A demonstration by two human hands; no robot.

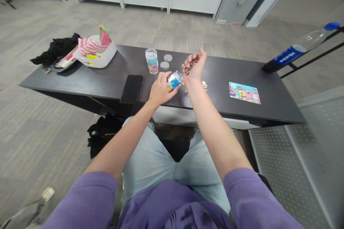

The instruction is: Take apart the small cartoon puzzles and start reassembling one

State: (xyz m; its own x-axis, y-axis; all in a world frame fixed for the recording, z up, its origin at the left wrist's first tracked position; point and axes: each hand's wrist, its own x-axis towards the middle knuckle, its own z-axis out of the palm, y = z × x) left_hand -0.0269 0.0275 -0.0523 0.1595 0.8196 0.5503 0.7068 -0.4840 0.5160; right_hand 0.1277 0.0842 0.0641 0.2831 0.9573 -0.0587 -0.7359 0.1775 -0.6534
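Tilted in my left hand [160, 87] is a clear can with a blue and yellow picture label [173, 81], its mouth toward my right hand. My right hand [195, 67] is cupped around a pile of small puzzle pieces [191, 66], close to the can's mouth. More colourful loose pieces [204, 85] lie on the dark table below and beside my right wrist. A second clear can with a label [152, 61] stands upright behind my left hand. Two round silver lids [168, 57] [164, 65] lie beside it.
A black phone [131, 89] lies left of my hands. Farther left are a white basket [103, 59] with packets and a black cloth [59, 49]. A colourful picture card [244, 92] lies on the right of the table [215, 105]. A Pepsi bottle [288, 54] leans at the right end.
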